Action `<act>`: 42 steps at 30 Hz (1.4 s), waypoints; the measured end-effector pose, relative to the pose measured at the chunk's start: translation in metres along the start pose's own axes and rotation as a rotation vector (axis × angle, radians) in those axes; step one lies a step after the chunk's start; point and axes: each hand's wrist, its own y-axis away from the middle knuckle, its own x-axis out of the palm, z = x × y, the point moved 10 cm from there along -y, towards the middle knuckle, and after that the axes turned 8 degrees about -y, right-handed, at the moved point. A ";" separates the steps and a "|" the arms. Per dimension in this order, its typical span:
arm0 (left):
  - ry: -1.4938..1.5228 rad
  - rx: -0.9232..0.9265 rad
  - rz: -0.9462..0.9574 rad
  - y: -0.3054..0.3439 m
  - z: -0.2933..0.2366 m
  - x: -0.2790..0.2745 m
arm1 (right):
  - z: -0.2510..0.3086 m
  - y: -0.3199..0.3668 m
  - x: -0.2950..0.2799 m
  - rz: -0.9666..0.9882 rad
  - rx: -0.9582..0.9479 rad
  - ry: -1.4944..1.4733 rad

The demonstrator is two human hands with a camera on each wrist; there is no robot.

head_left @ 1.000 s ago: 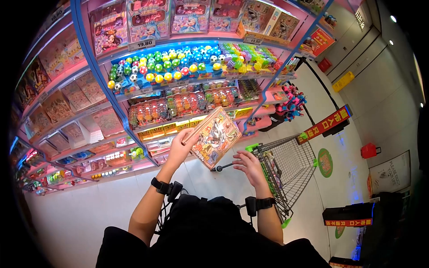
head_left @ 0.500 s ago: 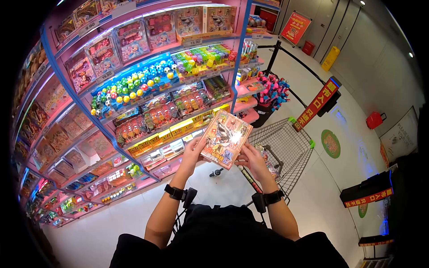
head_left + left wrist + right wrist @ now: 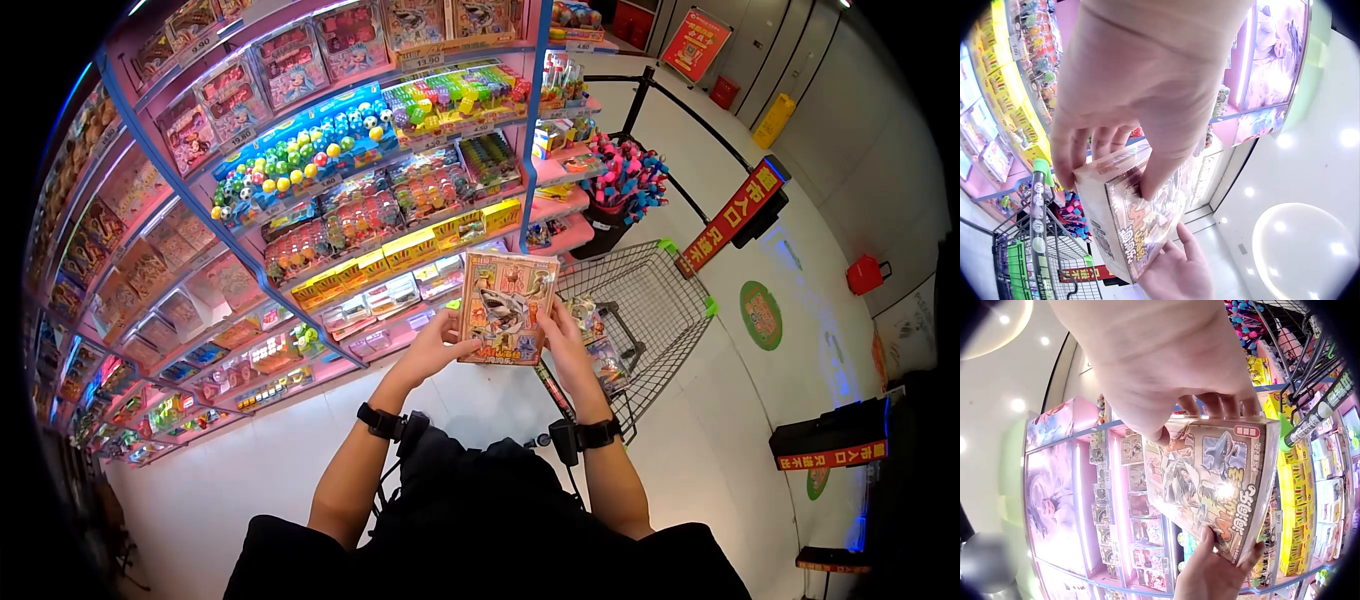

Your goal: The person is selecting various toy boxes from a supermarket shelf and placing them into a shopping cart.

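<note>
A flat, plastic-wrapped toy box [image 3: 508, 308] with colourful creature pictures is held upright in front of my chest. On its left edge my left hand [image 3: 437, 352] grips it, thumb on the printed front and fingers round the side. My right hand [image 3: 568, 352] holds the opposite edge, its thumb also on the front. The right wrist view shows the box cover [image 3: 1200, 478] close up, with large white lettering and glare on the wrap. From the left wrist, a pale side panel [image 3: 1099, 219] of the box shows.
A wire shopping cart [image 3: 665, 310] with some packages [image 3: 603, 350] stands right of my hands. Store shelves [image 3: 380, 255] of toys and sweets rise ahead and left. A bin of pink and blue items [image 3: 622, 185], a barrier post [image 3: 638, 100] and a red sign [image 3: 735, 212] stand beyond.
The right hand, off the box a second ago, has come onto its right edge. The box has turned from tilted to nearly upright. The view has swung right.
</note>
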 end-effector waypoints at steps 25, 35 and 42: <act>0.103 -0.050 0.073 0.077 0.069 -0.157 | -0.094 0.034 0.158 -0.077 0.050 -0.001; -0.007 0.267 -0.188 0.080 0.033 -0.174 | -0.069 0.072 0.167 -0.159 -0.091 0.207; -0.198 0.574 -0.143 0.121 -0.049 -0.126 | -0.014 0.066 0.215 -0.058 -0.384 0.267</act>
